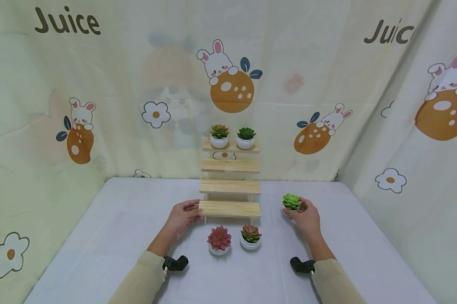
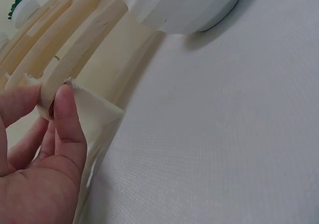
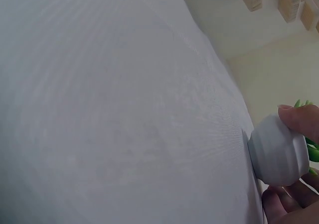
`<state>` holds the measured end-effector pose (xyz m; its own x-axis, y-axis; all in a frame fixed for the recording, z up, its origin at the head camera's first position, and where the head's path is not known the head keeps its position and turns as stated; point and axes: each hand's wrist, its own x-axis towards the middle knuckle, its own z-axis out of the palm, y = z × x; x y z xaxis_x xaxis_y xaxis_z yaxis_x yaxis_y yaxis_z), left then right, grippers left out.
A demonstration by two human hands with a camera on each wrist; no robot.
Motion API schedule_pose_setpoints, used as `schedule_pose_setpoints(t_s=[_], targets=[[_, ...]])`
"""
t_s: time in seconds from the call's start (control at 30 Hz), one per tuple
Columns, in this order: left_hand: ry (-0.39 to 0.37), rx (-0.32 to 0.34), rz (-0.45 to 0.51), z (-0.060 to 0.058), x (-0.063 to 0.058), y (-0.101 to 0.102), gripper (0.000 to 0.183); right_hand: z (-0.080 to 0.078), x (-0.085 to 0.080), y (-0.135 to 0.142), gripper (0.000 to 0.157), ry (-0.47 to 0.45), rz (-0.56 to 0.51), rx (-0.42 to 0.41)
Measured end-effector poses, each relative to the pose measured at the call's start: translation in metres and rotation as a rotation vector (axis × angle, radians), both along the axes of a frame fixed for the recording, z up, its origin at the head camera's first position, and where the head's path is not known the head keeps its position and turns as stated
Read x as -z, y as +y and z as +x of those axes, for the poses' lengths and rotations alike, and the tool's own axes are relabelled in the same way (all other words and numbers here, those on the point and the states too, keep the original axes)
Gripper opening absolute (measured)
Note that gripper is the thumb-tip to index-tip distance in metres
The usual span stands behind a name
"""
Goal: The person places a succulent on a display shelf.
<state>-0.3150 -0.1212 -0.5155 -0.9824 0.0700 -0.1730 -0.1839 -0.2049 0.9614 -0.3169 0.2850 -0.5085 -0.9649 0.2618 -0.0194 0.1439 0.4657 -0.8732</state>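
The left hand (image 1: pixel 183 218) pinches the lowest shelf (image 1: pixel 230 208). The right hand (image 1: pixel 307 219) grips the bright green plant (image 1: pixel 291 201) by its pot (image 3: pixel 277 153).

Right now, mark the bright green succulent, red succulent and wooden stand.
Bright green succulent (image 1: pixel 291 202): head view, on its leaves.
Red succulent (image 1: pixel 219 239): head view, on its leaves.
Wooden stand (image 1: pixel 230 186): head view, on the second step from the bottom.

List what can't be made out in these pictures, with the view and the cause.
Head view: part of the held pot, behind the right hand.
Right wrist view: most green leaves, hidden by that hand and the right edge.
Right wrist view: most of the stand, cut off at the top right.
Left wrist view: most red leaves, past the top edge.
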Motion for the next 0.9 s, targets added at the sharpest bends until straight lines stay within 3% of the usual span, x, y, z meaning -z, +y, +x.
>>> schedule_pose_setpoints(t_s=[0.9], targets=[[-0.001,0.0,0.006,-0.0012,0.0016,-0.0007,0.042,-0.0012,0.002,-0.0011,0.085,-0.034,-0.06,0.033]])
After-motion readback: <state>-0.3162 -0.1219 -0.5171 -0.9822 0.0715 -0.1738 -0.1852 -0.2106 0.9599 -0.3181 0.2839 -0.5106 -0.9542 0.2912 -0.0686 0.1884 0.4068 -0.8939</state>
